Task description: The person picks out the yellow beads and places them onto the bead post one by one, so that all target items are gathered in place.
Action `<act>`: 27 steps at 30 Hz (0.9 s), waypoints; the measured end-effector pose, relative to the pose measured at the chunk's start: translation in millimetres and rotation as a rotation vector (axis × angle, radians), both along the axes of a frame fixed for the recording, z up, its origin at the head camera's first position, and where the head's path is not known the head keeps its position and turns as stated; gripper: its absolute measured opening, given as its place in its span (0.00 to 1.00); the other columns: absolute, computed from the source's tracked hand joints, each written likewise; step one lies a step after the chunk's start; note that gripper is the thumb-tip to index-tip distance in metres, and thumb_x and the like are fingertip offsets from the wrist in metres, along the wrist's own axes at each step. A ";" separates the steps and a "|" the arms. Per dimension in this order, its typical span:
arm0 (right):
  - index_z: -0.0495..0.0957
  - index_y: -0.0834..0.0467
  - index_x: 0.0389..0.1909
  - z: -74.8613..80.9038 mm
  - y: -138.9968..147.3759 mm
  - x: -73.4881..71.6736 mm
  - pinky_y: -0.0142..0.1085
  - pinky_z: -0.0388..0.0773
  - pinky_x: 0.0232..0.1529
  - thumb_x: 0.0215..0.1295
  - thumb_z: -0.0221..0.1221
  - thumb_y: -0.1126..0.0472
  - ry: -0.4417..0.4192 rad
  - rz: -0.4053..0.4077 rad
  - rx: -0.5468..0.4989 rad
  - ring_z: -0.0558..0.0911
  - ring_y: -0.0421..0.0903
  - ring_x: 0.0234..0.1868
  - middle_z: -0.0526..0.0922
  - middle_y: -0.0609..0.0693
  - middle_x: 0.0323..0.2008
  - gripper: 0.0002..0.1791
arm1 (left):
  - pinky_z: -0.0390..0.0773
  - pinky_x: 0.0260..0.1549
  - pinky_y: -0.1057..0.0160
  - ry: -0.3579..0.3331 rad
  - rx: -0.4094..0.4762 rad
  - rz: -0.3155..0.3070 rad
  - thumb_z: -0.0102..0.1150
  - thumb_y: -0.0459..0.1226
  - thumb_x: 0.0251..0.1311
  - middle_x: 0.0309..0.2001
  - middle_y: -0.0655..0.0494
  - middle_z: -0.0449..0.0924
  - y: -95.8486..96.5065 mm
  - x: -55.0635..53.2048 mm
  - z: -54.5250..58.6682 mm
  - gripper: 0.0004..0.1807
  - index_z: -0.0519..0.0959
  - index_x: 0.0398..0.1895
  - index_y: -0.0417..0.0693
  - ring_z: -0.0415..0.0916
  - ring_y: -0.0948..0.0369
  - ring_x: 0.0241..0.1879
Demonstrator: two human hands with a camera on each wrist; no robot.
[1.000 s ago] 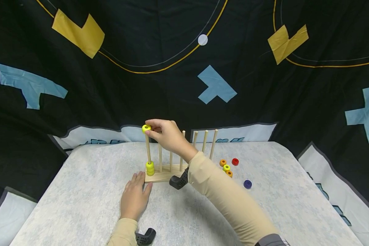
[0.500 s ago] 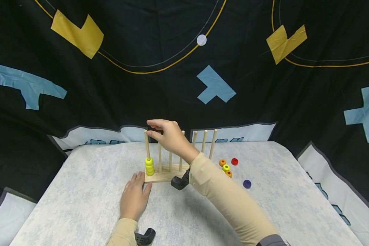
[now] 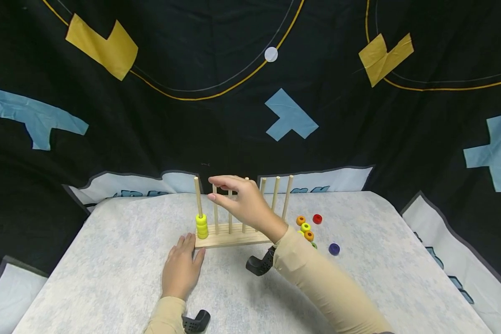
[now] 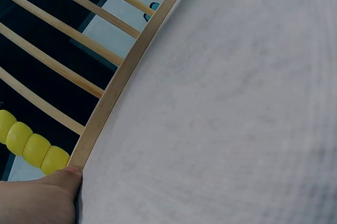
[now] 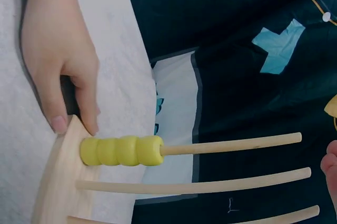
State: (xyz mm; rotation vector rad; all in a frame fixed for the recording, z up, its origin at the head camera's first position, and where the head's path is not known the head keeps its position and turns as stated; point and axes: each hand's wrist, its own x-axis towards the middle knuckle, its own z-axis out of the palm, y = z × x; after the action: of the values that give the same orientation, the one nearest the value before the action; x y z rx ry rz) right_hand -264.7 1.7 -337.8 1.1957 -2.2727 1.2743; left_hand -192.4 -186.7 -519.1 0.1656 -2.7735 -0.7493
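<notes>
no text, label, brand, number or sign can be read on anything here.

Behind the table (image 3: 108, 260) hangs black cloth (image 3: 208, 139) (with blue patches (image 3: 292, 114)).

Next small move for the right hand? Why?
I'd probably move the right hand toward a loose yellow bead right of the rack base: the hand looks empty, the leftmost peg shows bare wood above its four yellow beads, and the left hand touches the base's left end.
</notes>
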 end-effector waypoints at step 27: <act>0.81 0.54 0.57 -67.6 57.5 51.7 0.33 0.81 0.58 0.62 0.68 0.53 -0.270 0.042 0.078 0.83 0.39 0.55 0.84 0.43 0.56 0.23 | 0.48 0.77 0.43 -0.044 -0.009 -0.016 0.49 0.49 0.73 0.75 0.39 0.59 -0.6 -0.8 1.1 0.35 0.60 0.74 0.36 0.51 0.43 0.77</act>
State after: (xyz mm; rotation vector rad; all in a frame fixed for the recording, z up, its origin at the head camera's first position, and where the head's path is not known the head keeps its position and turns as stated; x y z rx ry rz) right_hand -213.1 59.1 -405.4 1.1633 -2.5187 1.4527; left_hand -193.2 -187.3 -518.0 0.1600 -2.8229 -0.7462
